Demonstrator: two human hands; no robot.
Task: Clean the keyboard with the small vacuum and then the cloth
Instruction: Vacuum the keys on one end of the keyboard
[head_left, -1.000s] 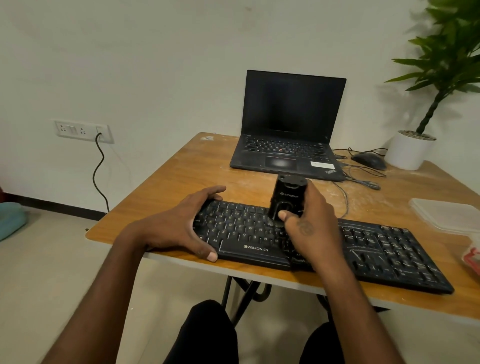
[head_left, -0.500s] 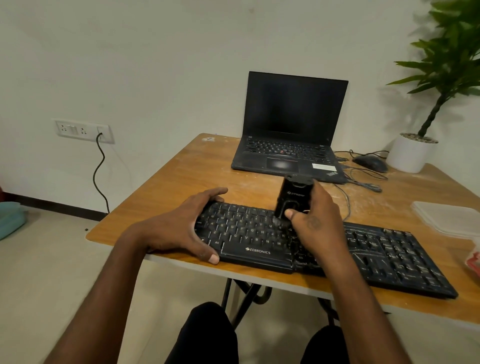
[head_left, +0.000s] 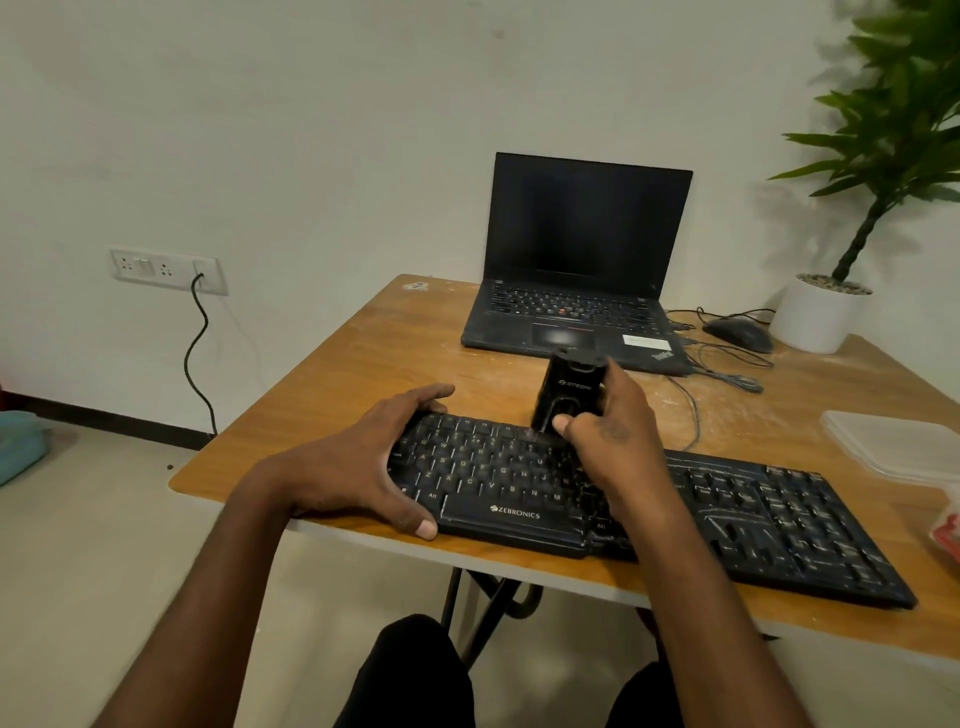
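Black keyboard (head_left: 675, 514) lies along the near edge of the wooden bench (head_left: 363, 364), white dust specks across its keys, denser on the half to the right of the right hand. Left hand (head_left: 358, 467) grips the keyboard's left end: thumb curled over the front edge, fingers spread over the far edge and top key rows. Right hand (head_left: 618, 447) is wrapped around the small vacuum (head_left: 569, 395), a black cylinder held nearly upright, top tilted slightly away from the person. Thumb tip presses its near face low down; remaining fingers curl round the far side. Vacuum's lower end meets the keys in the upper rows near the keyboard's middle, just right of the left hand's fingertips; exact contact is blurred.

Beyond the right hand: open laptop (head_left: 576, 270), screen dark. Further right of it, a black mouse (head_left: 737, 334) with its grey cable (head_left: 727, 376) trailing toward the keyboard, then a white pot holding a green plant (head_left: 893, 135). Right of the right hand, at the bench's edge, a clear plastic lid (head_left: 893, 447). Left of the left hand, on the wall, a switch plate (head_left: 166, 270) with a black cord (head_left: 195, 353) hanging down.
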